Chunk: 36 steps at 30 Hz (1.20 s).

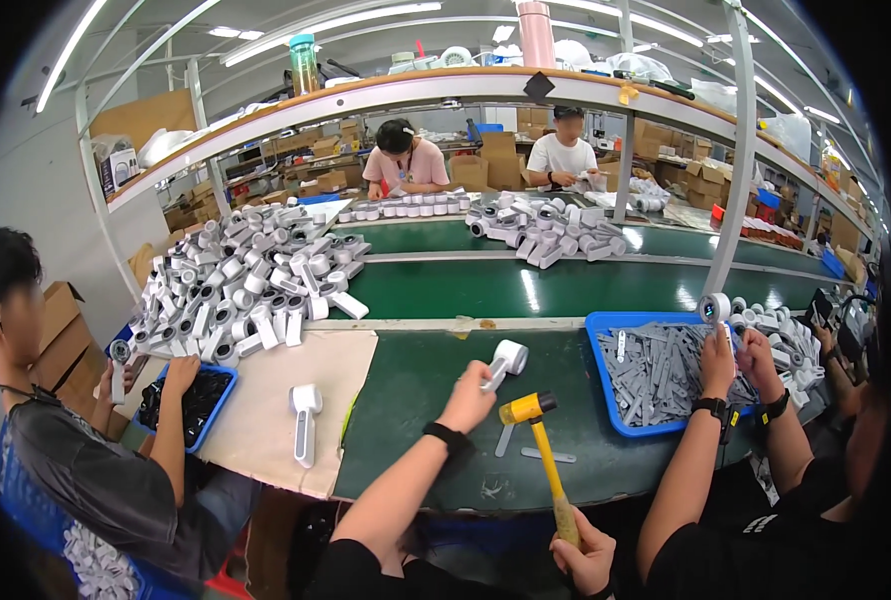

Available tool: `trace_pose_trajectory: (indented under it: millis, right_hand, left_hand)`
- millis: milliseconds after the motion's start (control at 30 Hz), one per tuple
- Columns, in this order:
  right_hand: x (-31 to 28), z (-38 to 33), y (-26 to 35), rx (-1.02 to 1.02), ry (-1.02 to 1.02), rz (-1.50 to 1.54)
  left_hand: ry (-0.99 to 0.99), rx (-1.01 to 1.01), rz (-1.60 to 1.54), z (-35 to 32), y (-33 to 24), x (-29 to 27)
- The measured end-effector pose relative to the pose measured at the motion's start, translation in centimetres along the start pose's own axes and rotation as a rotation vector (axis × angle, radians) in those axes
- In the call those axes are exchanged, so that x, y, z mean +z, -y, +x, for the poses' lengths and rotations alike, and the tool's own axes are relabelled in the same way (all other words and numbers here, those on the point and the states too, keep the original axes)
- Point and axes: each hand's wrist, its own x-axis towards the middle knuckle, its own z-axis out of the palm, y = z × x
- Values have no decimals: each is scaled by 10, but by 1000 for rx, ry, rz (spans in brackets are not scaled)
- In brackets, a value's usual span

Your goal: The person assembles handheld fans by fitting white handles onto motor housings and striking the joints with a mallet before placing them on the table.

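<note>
My left hand (467, 398) is closed around the grey handle of a white, round-headed device (510, 358) that looks like a handheld fan, held just over the green table (436, 350). In my right hand (588, 553), at the table's front edge, is a mallet (541, 440) with a yellow head and a black striking face. The mallet's head is up, a little to the right of the device. Below it lie two flat grey strips (549, 455) on the table. Another such device (306, 425) rests on the beige board (246, 380) to the left.
A blue tray (604, 388) of grey strips stands at right, where a co-worker's hands (718, 362) hold a similar device. A large heap of devices (246, 270) covers the far left. Another co-worker (86, 430) reaches into a blue tray (216, 411) with black pieces.
</note>
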Motion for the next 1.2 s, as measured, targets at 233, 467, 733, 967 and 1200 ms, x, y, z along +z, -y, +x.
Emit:
trace_pose_trajectory:
  millis: [233, 467, 733, 967, 1200]
  right_hand:
    - [16, 21, -17, 50, 103, -260]
    - [37, 38, -32, -89, 264, -506]
    - [78, 46, 6, -493, 240, -774]
    - [82, 51, 17, -489, 357, -905]
    - [82, 55, 17, -439, 436, -1061]
  left_hand:
    - [-60, -63, -118, -101, 31, -97]
    - [-225, -60, 252, -177, 31, -126]
    - [-381, -39, 268, -189, 31, -128]
    - [-367, -91, 236, -189, 36, -129]
    - [-370, -106, 249, -187, 33, -130]
